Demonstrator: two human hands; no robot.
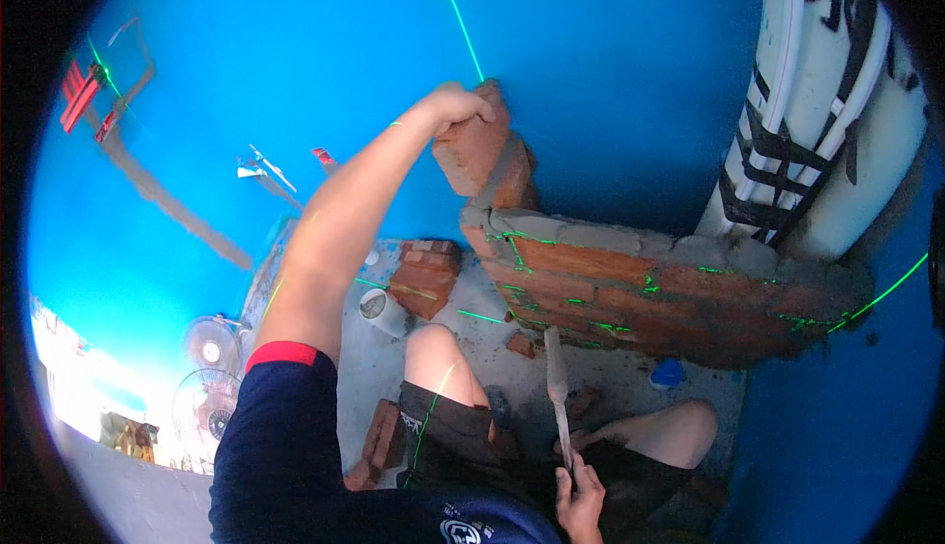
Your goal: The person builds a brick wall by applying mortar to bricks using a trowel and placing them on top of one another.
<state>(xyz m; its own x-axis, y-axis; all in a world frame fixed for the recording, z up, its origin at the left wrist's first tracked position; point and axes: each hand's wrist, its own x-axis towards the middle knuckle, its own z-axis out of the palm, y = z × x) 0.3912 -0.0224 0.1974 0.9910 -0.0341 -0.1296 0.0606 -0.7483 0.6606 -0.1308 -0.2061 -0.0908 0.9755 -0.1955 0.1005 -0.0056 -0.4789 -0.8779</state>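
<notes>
My left hand (461, 106) reaches far forward with its fingers curled over the top of a reddish brick (471, 158). That brick stands tilted against the blue wall, above the left end of a low brick wall (610, 283). Beside it, partly hidden, is another mortar-smeared brick (514, 182). Grey mortar (591, 234) covers the top of the low wall. Down near my lap, my right hand (581, 500) is closed round the handle of a narrow mason's trowel (558, 377). Its grey-coated blade points up toward the wall's foot.
Stacked bricks (425, 276) and a white bucket (382, 312) stand on the floor at left. More bricks (379, 443) lie beside my leg. A blue cup-like object (667, 374) sits near the wall. Taped white panels (787, 111) lean at right; fans (212, 352) stand at left.
</notes>
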